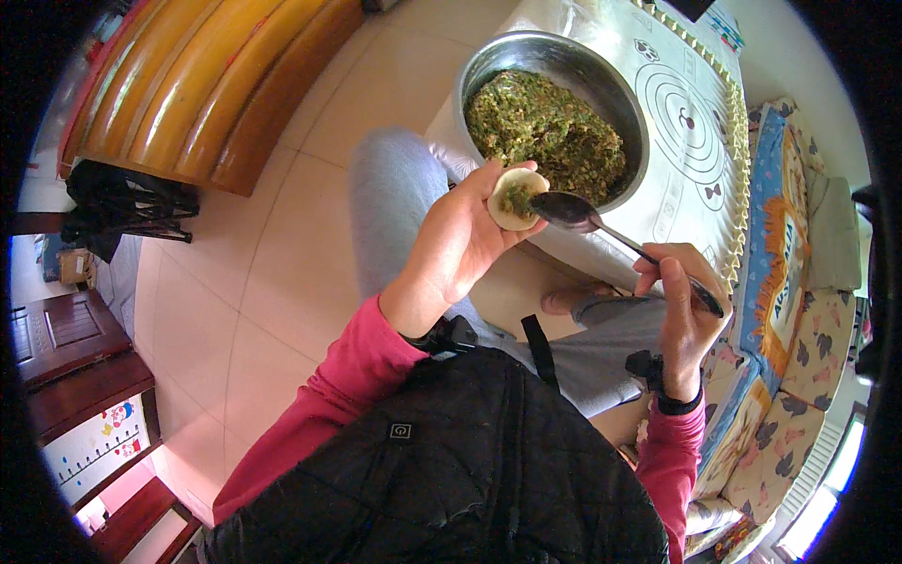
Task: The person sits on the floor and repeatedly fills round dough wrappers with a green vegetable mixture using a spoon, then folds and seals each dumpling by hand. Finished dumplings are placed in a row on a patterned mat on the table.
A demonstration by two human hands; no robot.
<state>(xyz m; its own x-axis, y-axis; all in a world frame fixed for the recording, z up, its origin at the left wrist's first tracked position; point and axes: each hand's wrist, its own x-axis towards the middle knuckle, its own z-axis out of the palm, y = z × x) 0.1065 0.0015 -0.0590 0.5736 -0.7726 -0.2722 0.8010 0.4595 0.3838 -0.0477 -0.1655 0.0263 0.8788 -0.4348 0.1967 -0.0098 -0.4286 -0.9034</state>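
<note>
A round dough wrapper [505, 214] lies across the fingers of my left hand [460, 233], with a small heap of green filling [516, 198] on it. My right hand [684, 299] grips a metal spoon [615, 235] by its handle. The spoon's bowl touches or hovers just over the right side of the wrapper; which of the two I cannot tell. Just beyond both hands stands a wide steel bowl [636, 122], holding chopped green and brown filling [526, 113] with a hollow scooped toward its near right.
The bowl rests at the near left edge of a table with a white printed cover [672, 207] and ruffled trim. Right of it is a flowered sofa [787, 428] with a blue throw. A curved wooden piece of furniture [188, 85] stands far left on the tiled floor [272, 254]. My knees are below the hands.
</note>
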